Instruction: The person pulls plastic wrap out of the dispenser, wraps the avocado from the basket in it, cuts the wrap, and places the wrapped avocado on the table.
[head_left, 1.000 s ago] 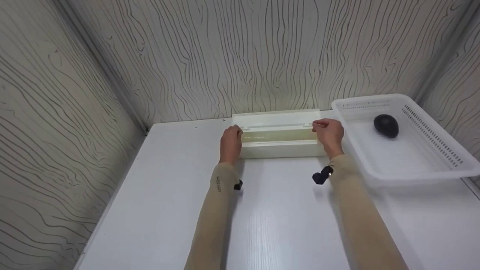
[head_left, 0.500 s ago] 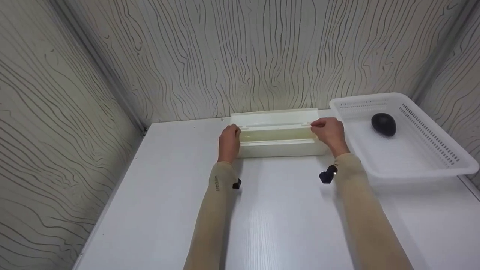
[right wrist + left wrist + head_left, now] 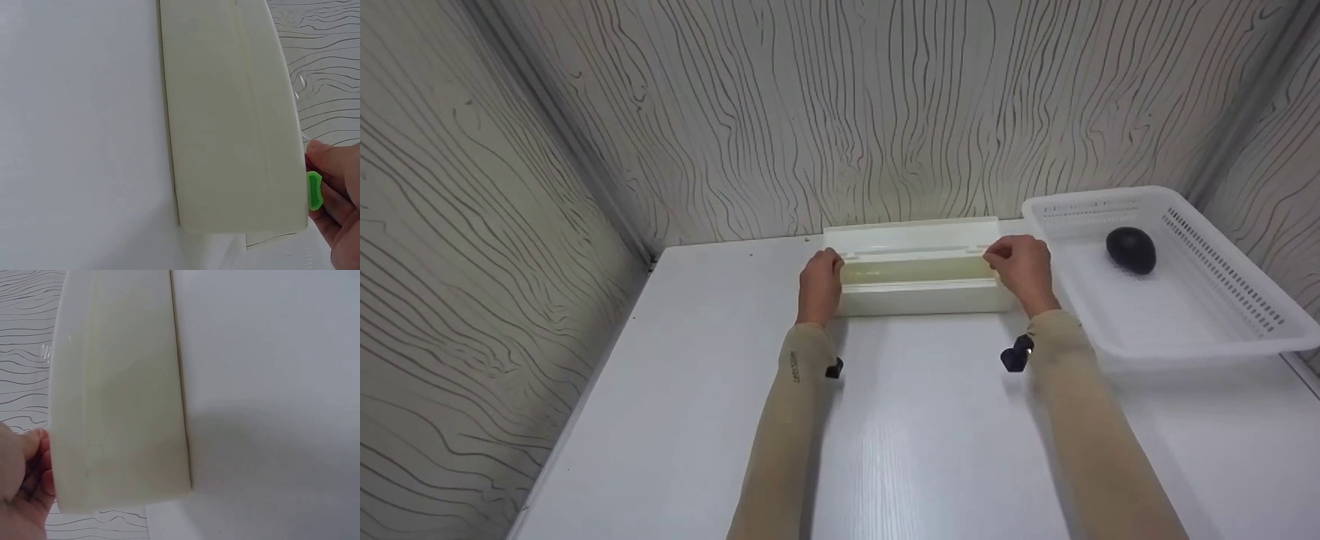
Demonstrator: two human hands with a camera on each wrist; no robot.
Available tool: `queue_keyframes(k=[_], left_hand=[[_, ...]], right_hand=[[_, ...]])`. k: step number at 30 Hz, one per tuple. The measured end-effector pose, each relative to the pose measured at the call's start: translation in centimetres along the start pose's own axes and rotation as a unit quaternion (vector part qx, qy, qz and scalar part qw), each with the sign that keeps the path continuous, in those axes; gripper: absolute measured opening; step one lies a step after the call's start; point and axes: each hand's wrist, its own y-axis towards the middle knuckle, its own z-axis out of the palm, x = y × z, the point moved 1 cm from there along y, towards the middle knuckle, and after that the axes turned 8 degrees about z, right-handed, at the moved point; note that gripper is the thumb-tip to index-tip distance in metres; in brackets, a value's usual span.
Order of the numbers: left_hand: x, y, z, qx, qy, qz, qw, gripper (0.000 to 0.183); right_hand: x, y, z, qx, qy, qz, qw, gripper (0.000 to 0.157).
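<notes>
A long off-white cling film box lies across the table, its lid tipped back toward the wall. Yellowish film shows inside the opening. My left hand is at the box's left end, thumb and fingertips pinched together at the upper edge. At the other end my right hand pinches a corner of clear plastic film, seen as a thin bright line in the right wrist view. Beside those fingers sits a small green piece. Glints above the box in the left wrist view suggest clear film there too.
To the right stands a white plastic basket with slotted sides. A black egg-shaped object lies in it. The white table meets a wood-grain patterned wall just behind the box.
My right forearm has shifted slightly to the right, with the fingers staying at the box's right end. The left hand and the box keep their places.
</notes>
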Motion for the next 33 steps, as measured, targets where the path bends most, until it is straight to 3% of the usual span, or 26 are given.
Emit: queue_keyframes(k=[10,24,33], left_hand=[[-0.2,0.4,-0.2,-0.008,-0.009,0.007,0.9999,0.012],[-0.6,0.8,-1.3,-0.026,-0.021,0.029,0.9990,0.015],[-0.5,1.0,-2.2,-0.009,-0.036,0.028,0.9989,0.013]], right_hand=[[-0.1,0.1,-0.4,-0.010,0.014,-0.027,0.999,0.009],[0.8,0.3,-0.9,-0.022,0.023,-0.016,0.999,0.010],[1.1,0.1,-1.2,-0.036,0.025,-0.023,0.999,0.010]])
